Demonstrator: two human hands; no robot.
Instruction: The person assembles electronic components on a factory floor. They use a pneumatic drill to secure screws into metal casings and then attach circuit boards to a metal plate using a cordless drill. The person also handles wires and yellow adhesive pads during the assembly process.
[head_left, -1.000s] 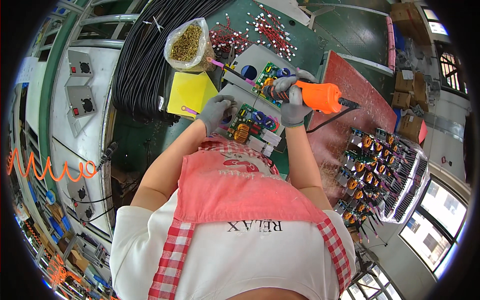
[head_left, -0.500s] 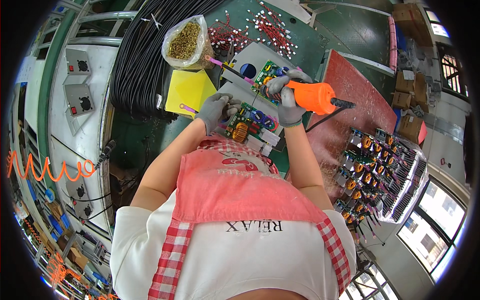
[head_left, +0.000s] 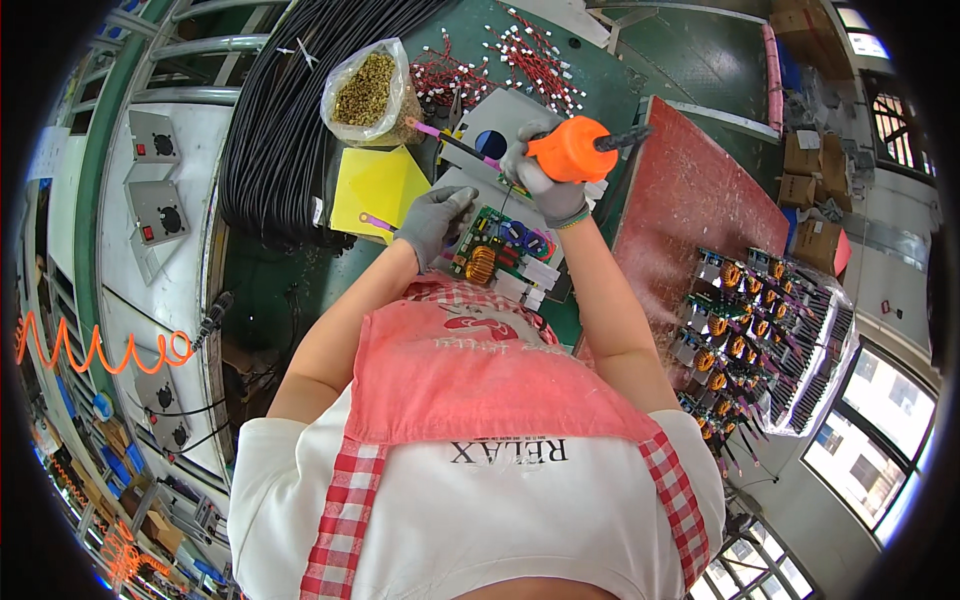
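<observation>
My right hand [head_left: 542, 178], in a grey glove, is wrapped round an orange power screwdriver [head_left: 570, 150] with a dark cable at its back end. Its tip is hard to see against the grey metal plate [head_left: 508, 112] under it. A green circuit board [head_left: 490, 250] with a copper coil and blue parts lies near my body. At its left edge is my gloved left hand [head_left: 436, 222], thumb and fingers closed together; whatever they pinch is hidden. The second circuit board is mostly covered by my right hand and the screwdriver.
Yellow sheets [head_left: 378, 190] and an open bag of brass-coloured small parts [head_left: 366, 95] lie left of the plate. A coil of black cable [head_left: 275, 130] is farther left. Red wires with white connectors [head_left: 538, 62] lie behind. Several finished-looking boards [head_left: 740, 335] stand right of a red board [head_left: 690, 190].
My right hand and the screwdriver have moved up and to the left, now covering the farther circuit board. My left hand has shifted slightly, its fingers drawn together beside the nearer board.
</observation>
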